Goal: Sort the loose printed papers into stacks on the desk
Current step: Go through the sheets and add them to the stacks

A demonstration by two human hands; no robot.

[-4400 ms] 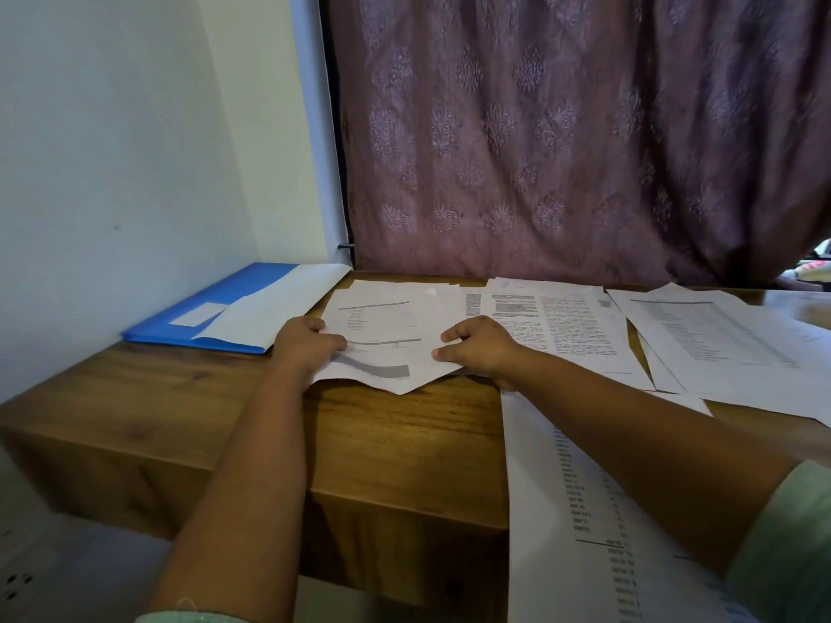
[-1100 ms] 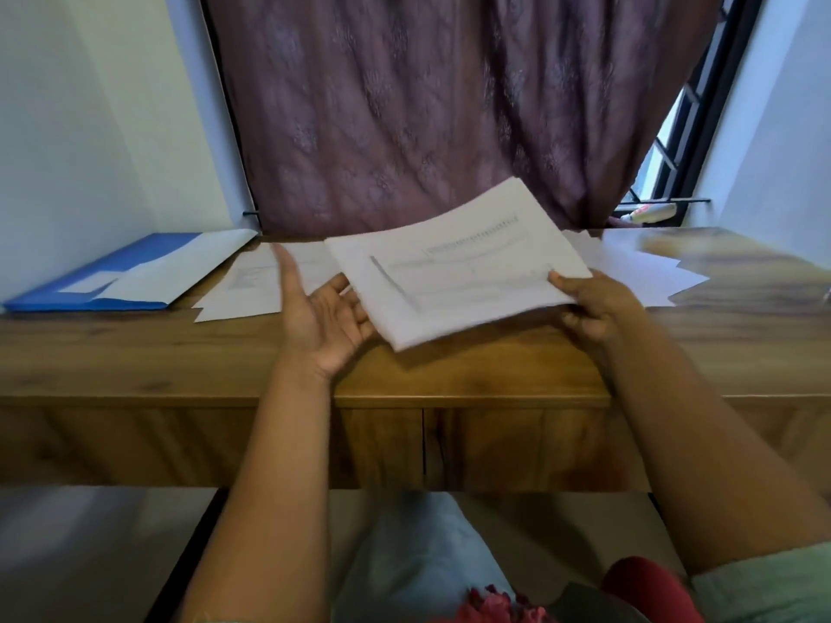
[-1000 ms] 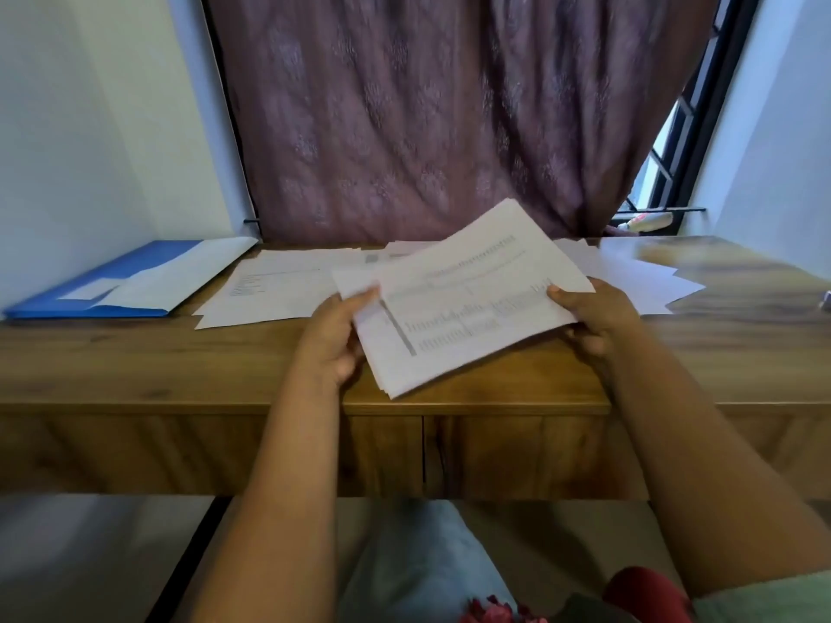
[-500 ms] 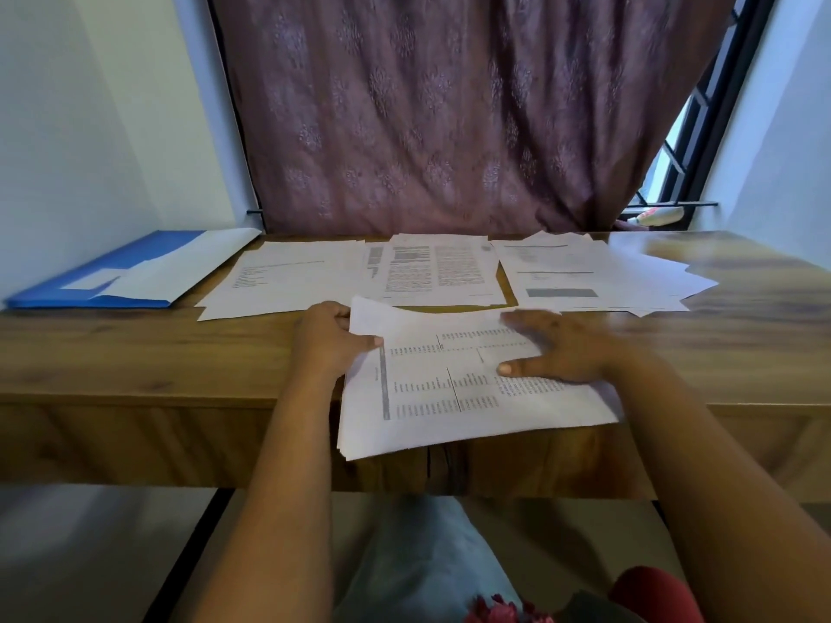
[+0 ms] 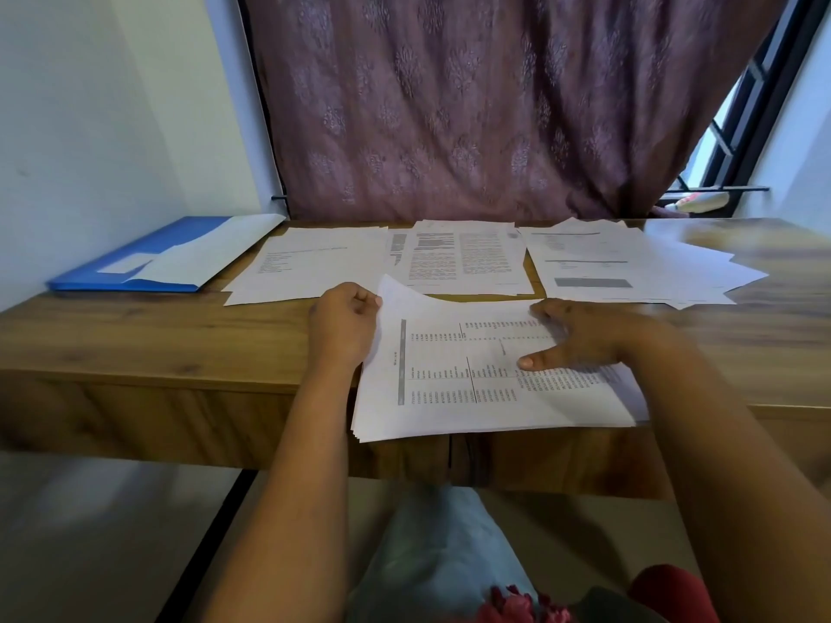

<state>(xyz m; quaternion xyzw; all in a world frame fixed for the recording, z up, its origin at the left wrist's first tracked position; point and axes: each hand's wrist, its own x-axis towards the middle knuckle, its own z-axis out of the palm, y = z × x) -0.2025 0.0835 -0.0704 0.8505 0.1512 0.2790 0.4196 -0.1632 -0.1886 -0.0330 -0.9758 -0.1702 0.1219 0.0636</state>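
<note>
We pin table-print stack (image 5: 485, 388) at desk (image 5: 180, 339) front edge, near side overhanging. Right hand (image 5: 580, 341) flat, fingers straight, pressing to stop slide. Left hand (image 5: 344, 328) pinches far-left corner, likely to square or peel. 3 stacks behind.

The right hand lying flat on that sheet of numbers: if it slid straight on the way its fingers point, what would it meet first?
Probably the left hand, which grips the far-left corner of the same near stack. The right hand points leftward across it; depth is uncertain.
</note>
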